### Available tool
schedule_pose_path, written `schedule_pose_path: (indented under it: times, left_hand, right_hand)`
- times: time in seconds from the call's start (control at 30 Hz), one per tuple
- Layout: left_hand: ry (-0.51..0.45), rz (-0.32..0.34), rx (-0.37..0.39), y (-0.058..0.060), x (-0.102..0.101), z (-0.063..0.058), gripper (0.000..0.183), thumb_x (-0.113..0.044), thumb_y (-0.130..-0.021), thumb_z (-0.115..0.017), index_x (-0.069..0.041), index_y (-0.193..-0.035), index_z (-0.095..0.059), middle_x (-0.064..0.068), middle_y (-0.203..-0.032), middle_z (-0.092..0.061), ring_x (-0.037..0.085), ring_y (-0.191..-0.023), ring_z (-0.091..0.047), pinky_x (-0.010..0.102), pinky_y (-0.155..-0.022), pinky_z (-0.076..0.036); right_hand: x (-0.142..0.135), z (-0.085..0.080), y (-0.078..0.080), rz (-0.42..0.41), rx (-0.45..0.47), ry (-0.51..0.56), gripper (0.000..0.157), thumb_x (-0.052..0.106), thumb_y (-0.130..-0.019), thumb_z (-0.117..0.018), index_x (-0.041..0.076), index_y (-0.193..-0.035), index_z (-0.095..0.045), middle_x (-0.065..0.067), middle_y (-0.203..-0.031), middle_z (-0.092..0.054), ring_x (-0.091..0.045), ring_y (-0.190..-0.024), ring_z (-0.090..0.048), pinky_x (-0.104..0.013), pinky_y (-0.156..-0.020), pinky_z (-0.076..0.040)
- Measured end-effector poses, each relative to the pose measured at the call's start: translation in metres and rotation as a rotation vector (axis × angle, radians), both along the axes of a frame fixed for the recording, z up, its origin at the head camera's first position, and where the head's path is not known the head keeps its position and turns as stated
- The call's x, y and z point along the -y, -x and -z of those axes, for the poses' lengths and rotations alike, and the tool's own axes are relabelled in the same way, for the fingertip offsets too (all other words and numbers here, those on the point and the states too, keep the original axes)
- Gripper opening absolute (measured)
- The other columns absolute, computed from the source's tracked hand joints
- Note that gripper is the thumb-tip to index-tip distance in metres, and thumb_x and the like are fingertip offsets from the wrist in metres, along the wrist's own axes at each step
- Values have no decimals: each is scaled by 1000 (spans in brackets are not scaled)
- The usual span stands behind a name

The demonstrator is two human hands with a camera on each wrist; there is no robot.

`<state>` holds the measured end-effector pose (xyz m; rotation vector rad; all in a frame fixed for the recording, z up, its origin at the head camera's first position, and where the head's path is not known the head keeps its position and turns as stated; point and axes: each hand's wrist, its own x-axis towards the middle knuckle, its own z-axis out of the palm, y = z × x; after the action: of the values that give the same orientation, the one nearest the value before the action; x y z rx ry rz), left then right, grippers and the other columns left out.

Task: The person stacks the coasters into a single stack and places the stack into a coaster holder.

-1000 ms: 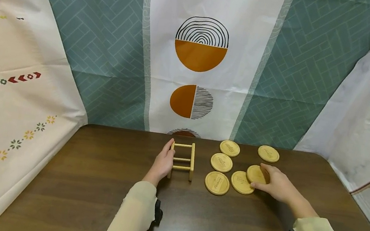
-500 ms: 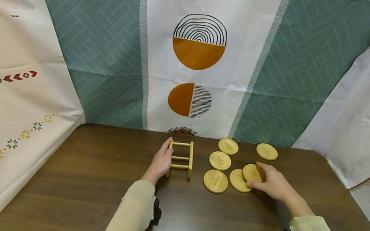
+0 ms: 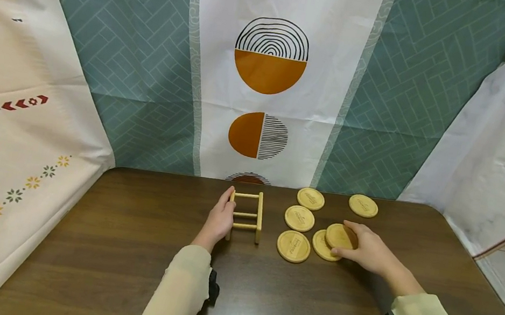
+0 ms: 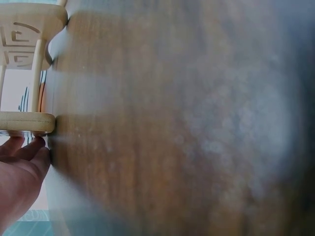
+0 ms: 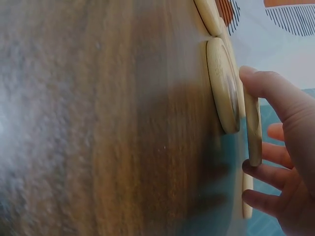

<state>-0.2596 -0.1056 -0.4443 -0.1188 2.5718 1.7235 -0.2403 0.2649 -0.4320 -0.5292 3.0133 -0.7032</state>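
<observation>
A small wooden coaster rack with dowel crossbars stands on the table, left of the loose coasters. My left hand holds its left side panel; in the left wrist view the fingers lie against that panel. A round wooden coaster is pinched at its edges by my right hand, thumb on one side and fingers on the other. The right wrist view shows this coaster edge-on, raised off the table. It partly covers a flat-lying coaster in the head view.
More engraved coasters lie flat: one at front, one in the middle, one at back, and one at the back right. The dark wooden table ends at a patterned cloth backdrop.
The right hand has moved slightly left with the pinched coaster, which now overlaps more of the coaster beneath. The left hand stays on the rack. The head view has shifted slightly.
</observation>
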Motion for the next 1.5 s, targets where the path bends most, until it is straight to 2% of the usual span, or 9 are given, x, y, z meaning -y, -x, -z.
schedule_pose_path:
  times: [0.23, 0.4, 0.57, 0.77, 0.97, 1.17, 1.27, 1.37, 1.5]
  left_hand:
    - [-1, -2, 5, 0, 0, 0, 48, -31, -103, -24, -36, -151, -19, 9, -153, -33, 30, -126, -44, 46, -94, -34]
    - [-10, -2, 2, 0, 0, -1, 49, -31, -102, -24, -35, -151, -20, 8, -154, -30, 29, -134, -37, 48, -101, -33]
    - [-14, 0, 5, -1, 1, -3, 48, -31, -103, -24, -36, -151, -19, 6, -156, -26, 29, -126, -40, 47, -94, -33]
    - [-19, -2, 5, -1, 1, -3, 48, -31, -103, -24, -37, -150, -20, 6, -156, -26, 29, -139, -31, 50, -102, -32]
    - [-27, -3, 3, -1, 0, -1, 48, -32, -103, -25, -37, -150, -21, 5, -156, -25, 30, -140, -29, 52, -106, -30]
    - [-19, -3, 8, -1, 0, -2, 48, -32, -103, -25, -37, -150, -20, 5, -156, -25, 29, -129, -39, 46, -94, -33]
    - [-17, -6, 11, -1, 0, -1, 48, -32, -103, -25, -37, -150, -20, 6, -156, -27, 31, -122, -44, 46, -93, -34]
    - [-23, -3, 14, 0, 1, -1, 48, -32, -103, -25, -38, -150, -20, 5, -156, -26, 32, -126, -43, 49, -98, -35]
    - [-24, 0, 14, 0, 1, -1, 48, -32, -103, -25, -38, -150, -20, 4, -156, -26, 30, -138, -32, 51, -107, -31]
  right_hand:
    - [5, 2, -1, -19, -11, 3, 90, 53, -76, -72, -6, -138, -42, -28, -137, -47, -44, -127, -43, -57, -101, -36]
    - [8, 2, -1, -32, -12, 4, 90, 53, -75, -72, -5, -138, -43, -27, -136, -47, -43, -126, -44, -57, -102, -36]
    - [13, 2, -1, -44, -14, 5, 90, 53, -75, -73, -5, -137, -44, -26, -136, -48, -42, -127, -44, -56, -102, -35]
    - [17, 4, 0, -49, -11, -1, 90, 53, -75, -73, -5, -137, -44, -25, -137, -48, -41, -127, -44, -56, -103, -35]
    - [19, 7, -1, -54, 0, -21, 90, 55, -75, -72, -4, -137, -45, -24, -137, -48, -41, -127, -44, -56, -103, -35]
    - [20, 9, -1, -53, -4, -27, 91, 56, -74, -72, -3, -137, -45, -24, -137, -48, -41, -127, -44, -56, -102, -36]
    - [20, 9, -1, -54, -5, -28, 91, 56, -73, -73, -3, -137, -45, -24, -137, -48, -41, -127, -44, -56, -102, -36]
    - [20, 9, -1, -56, -7, -27, 90, 55, -73, -73, -3, -137, -45, -24, -136, -48, -41, -126, -44, -56, -102, -36]
    - [21, 9, -2, -57, -3, -25, 90, 54, -73, -74, -3, -137, -45, -24, -136, -48, -40, -126, -45, -56, -102, -36]
